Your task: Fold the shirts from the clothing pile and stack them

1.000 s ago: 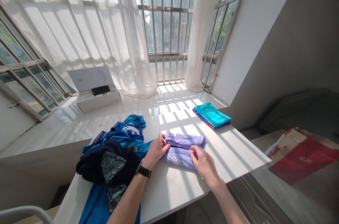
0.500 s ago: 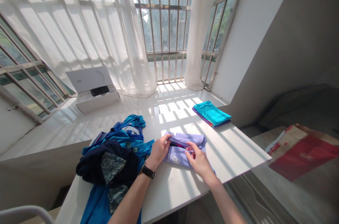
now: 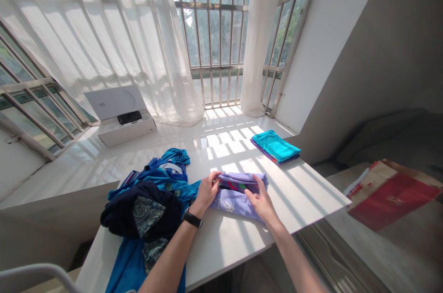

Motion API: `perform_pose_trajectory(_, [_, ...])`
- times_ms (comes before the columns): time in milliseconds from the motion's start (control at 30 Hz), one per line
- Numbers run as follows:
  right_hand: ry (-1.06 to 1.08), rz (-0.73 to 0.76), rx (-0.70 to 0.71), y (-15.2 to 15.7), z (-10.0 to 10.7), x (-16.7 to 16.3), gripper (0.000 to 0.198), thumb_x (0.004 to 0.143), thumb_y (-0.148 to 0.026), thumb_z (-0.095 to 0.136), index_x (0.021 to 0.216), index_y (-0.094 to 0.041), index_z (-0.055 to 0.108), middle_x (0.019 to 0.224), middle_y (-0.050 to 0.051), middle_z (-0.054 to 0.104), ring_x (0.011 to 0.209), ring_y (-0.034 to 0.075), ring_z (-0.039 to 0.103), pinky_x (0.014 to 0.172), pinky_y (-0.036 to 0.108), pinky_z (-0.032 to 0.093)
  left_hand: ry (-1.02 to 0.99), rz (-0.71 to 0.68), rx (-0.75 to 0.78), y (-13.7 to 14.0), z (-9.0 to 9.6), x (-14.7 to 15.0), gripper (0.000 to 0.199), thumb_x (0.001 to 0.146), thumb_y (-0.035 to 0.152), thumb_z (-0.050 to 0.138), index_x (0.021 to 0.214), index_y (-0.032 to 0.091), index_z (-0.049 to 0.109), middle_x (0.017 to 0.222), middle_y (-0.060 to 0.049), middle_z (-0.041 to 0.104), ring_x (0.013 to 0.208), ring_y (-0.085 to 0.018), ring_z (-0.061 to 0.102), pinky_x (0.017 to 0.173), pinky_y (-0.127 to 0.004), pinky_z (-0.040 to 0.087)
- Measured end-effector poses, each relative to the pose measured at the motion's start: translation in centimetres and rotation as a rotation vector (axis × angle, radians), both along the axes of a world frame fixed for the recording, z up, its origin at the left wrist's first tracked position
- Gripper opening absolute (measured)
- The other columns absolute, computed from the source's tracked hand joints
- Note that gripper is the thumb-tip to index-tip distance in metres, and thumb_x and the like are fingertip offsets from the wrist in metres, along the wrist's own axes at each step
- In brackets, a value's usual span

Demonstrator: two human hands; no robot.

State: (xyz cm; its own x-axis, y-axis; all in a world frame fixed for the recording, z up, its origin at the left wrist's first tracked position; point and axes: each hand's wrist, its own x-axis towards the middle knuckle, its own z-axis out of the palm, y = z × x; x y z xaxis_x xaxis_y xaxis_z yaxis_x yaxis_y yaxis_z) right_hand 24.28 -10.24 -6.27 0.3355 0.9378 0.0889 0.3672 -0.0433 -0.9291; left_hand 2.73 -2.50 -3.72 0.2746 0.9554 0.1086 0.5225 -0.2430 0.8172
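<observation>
A lavender folded garment (image 3: 238, 210) with a white printed design lies on the white table in front of me. Its upper fold is lifted, and a dark, red and green patch shows in the gap. My left hand (image 3: 206, 191), a black band on its wrist, pinches the fold's left end. At the right part, my right hand (image 3: 260, 201) grips the same fold between thumb and index finger. Left of my left hand lies a heap of blue clothes (image 3: 162, 177), with a navy piece (image 3: 121, 212) bearing a paisley panel on top.
A folded turquoise cloth (image 3: 276, 146) lies on a purple one at the table's right rear. On the sill, an open white box (image 3: 128, 134) holds a black device (image 3: 129, 117). Beyond the table's right edge stands a red and brown paper bag (image 3: 394, 196). Curtains and barred windows rise behind.
My right index finger has moved up to the garment's upper edge. The gap in the lavender garment is wider, and more red and green shows inside.
</observation>
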Motion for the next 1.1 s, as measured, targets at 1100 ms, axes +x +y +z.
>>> perform_pose_trajectory(1100, [-0.736,-0.145,-0.073,-0.6,0.5,2.2,0.018,0.095,-0.036,0.052,0.102,-0.023,0.062,0.098,0.007,0.066,0.079,0.022,0.067,0.063,0.029,0.044,0.359,-0.104,0.174,-0.3,1.6,-2.4,0.009,0.091,0.029,0.069,0.098,0.023,0.072,0.103,-0.004,0.067,0.089,-0.020,0.068,0.080,-0.028,0.051])
